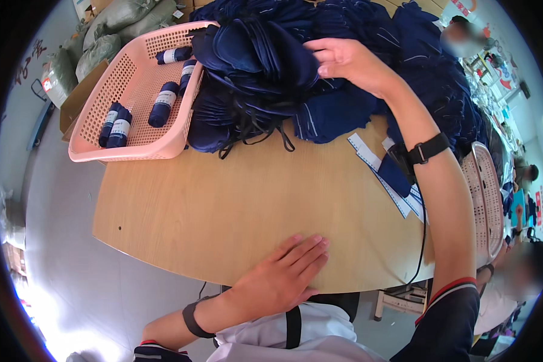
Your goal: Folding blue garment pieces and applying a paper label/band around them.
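My left hand (289, 271) lies at the near edge of the wooden table (223, 205), its fingers stretched out and nothing in it. My right hand (344, 59) reaches to the far side, fingers loosely bent and apart. Its fingertips are right beside a stack of shiny navy eye masks (256, 54); whether they touch it I cannot tell. Black straps (253, 130) hang from the stack over the tabletop. Behind and to the right spreads a heap of navy cloth pieces (428, 72), some with pale edge lines.
A pink perforated basket (175, 142) at the far left holds several navy rolls with white paper bands (164, 104). White-and-blue paper strips (380, 175) lie under my right forearm. Another basket (485, 199) stands at the right edge. Wrapped sacks (111, 24) lie beyond; other people are at right.
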Available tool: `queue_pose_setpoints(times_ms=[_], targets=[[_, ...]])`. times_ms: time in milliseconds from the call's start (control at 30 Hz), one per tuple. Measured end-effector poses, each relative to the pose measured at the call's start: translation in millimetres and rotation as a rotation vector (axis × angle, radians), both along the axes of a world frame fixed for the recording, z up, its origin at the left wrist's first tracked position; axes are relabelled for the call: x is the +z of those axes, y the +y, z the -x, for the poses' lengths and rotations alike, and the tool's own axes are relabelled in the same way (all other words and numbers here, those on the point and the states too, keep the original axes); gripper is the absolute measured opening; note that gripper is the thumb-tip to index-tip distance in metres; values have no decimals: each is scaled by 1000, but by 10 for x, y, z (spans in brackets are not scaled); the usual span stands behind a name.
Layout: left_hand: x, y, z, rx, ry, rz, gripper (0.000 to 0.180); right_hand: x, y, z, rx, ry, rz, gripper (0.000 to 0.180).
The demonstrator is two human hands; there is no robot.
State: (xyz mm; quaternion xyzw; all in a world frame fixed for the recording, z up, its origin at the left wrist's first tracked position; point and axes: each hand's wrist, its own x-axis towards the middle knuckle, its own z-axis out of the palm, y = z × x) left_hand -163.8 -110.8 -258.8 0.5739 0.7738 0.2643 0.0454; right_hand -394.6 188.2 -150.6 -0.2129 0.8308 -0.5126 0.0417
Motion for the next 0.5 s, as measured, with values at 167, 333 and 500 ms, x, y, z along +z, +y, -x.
queue_pose_setpoints(times_ms=[167, 333, 500], targets=[[45, 51, -17, 1, -6, 3, 61, -183, -62, 23, -338, 346, -183, 36], [77, -41, -10, -3, -55, -55, 60, 503, 92, -294, -616, 946, -217, 22], [552, -425, 227, 115, -188, -158, 41, 1143, -39, -1451, -373, 599, 3, 23]])
